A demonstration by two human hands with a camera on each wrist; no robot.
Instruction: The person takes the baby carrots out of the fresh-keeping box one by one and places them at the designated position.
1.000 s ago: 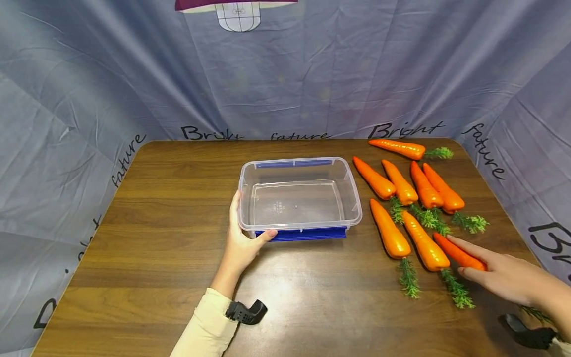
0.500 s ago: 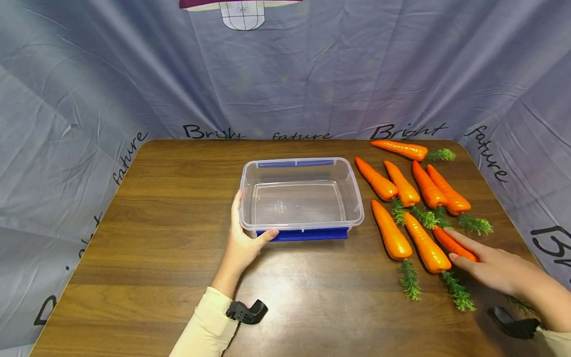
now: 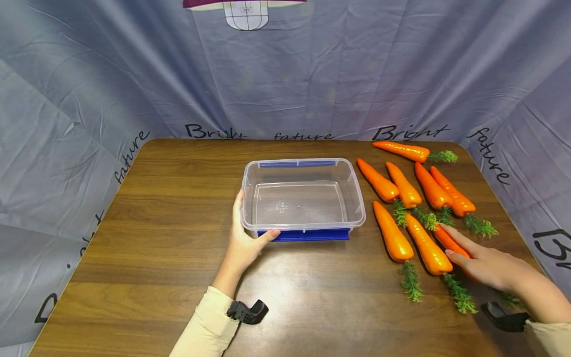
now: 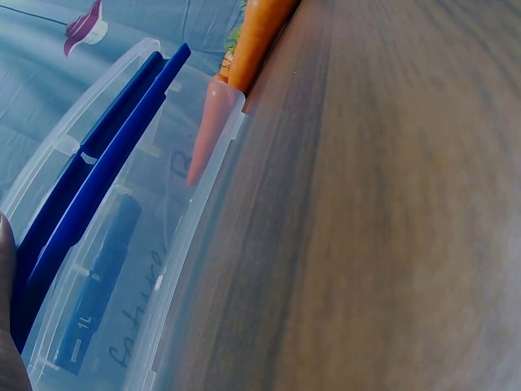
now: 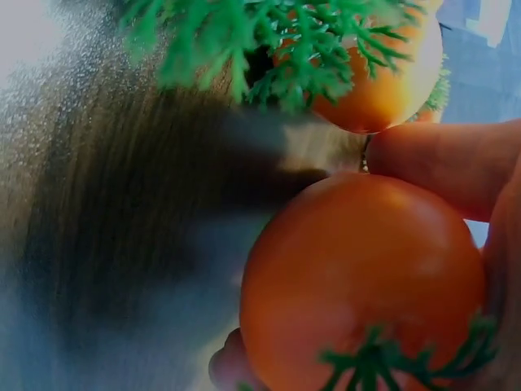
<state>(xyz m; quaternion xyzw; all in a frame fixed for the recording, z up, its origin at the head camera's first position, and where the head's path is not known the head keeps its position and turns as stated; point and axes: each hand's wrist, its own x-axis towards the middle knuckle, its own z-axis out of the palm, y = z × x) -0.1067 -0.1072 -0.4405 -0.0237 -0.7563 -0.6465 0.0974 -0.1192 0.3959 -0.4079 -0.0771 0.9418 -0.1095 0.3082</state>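
A clear plastic food container (image 3: pixel 298 198) with blue latches stands on the table. My left hand (image 3: pixel 243 248) grips its near left corner, the thumb lying on the front blue latch (image 3: pixel 312 235). In the left wrist view the latch (image 4: pixel 98 175) hangs down, and only a sliver of thumb shows at the left edge. At the right, my right hand (image 3: pixel 495 265) holds an orange carrot (image 3: pixel 449 240) between thumb and fingers. The right wrist view shows that carrot's rounded top end (image 5: pixel 358 277) close up, with the thumb (image 5: pixel 440 163) beside it.
Several more carrots with green leafy tops lie right of the container, among them a near one (image 3: pixel 393 233), its neighbour (image 3: pixel 428 245) and a far one (image 3: pixel 401 150). A grey-blue curtain (image 3: pixel 285 74) hangs behind the wooden table (image 3: pixel 156 238).
My right hand has slid the carrot left and slightly away, closer to the neighbouring carrots. Two carrots farther back have shifted a little right. My left hand stays on the container.
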